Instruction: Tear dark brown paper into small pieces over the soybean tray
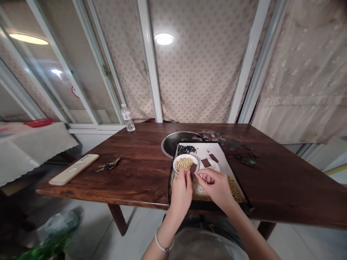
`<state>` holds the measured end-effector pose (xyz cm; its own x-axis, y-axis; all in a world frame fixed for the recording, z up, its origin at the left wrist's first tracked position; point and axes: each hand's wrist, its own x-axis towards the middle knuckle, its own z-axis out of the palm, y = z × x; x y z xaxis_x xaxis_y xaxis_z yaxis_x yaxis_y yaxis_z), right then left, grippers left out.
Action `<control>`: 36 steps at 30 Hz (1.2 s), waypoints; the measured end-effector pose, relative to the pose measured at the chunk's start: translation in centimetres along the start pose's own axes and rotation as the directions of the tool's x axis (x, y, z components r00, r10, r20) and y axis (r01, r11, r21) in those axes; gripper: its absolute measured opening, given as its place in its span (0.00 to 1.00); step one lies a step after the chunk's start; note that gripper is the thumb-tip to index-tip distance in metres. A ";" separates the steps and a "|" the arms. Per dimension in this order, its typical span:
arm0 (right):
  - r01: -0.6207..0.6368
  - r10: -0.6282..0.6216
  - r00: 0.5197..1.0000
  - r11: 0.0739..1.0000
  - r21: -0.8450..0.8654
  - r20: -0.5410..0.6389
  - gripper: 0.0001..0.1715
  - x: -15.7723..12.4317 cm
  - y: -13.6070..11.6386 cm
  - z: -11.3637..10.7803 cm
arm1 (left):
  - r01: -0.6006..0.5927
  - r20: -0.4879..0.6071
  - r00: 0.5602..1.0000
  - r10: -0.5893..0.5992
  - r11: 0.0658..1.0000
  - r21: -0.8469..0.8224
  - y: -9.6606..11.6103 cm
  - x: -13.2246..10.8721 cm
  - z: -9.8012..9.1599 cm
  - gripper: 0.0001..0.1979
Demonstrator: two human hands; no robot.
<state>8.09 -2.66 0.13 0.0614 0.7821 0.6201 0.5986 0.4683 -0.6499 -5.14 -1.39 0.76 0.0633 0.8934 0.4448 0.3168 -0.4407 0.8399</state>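
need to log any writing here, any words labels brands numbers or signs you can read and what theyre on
Nothing can be read as text in this view.
Clear plastic water bottle: it has a label, too small and blurred to read.
Long cream plastic device: small marks on its face, too blurred to read.
Curved red mark on the glass door: only part shows, no legible letters.

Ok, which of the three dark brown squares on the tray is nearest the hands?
The one tilted on the white bowl's rim, between the left hand and right hand; the other two sit farther back.
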 end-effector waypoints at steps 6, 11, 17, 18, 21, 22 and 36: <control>0.002 -0.002 0.999 1.000 -0.022 -0.042 0.09 0.2 0.1 0.2 | 0.016 0.101 0.995 -0.010 0.998 -0.062 0.1 -0.1 -0.1 0.08; -0.044 0.043 0.993 0.999 -0.009 -0.110 0.08 0.2 0.0 0.2 | 0.039 0.105 0.994 -0.027 0.994 -0.106 0.0 -0.3 -0.1 0.07; -0.047 0.045 0.996 0.999 -0.019 -0.077 0.07 0.2 0.0 0.0 | 0.016 0.098 0.995 -0.005 0.994 -0.104 0.0 -0.3 0.0 0.06; -0.047 0.046 0.996 0.999 -0.017 -0.074 0.07 0.2 0.0 -0.1 | 0.017 0.100 0.995 -0.006 0.994 -0.108 0.1 -0.3 0.0 0.06; -0.024 0.024 0.999 1.000 0.003 -0.035 0.07 0.2 -0.2 0.0 | 0.038 0.108 0.994 -0.027 0.994 -0.107 0.0 -0.3 0.0 0.05; -0.009 0.009 1.000 1.000 0.004 -0.011 0.08 0.2 -0.2 0.0 | 0.049 0.109 0.993 -0.037 0.993 -0.110 0.0 -0.3 0.0 0.05; 0.006 -0.010 0.998 0.998 0.058 0.069 0.07 0.1 -0.6 0.0 | 0.127 0.147 0.985 -0.092 0.959 -0.253 0.2 -0.3 -0.1 0.09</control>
<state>7.78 -2.87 0.60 0.0005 0.8038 0.5949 0.5520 0.4959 -0.6704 -5.22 -1.78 0.85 0.1720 0.9332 0.3156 0.0727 -0.3315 0.9407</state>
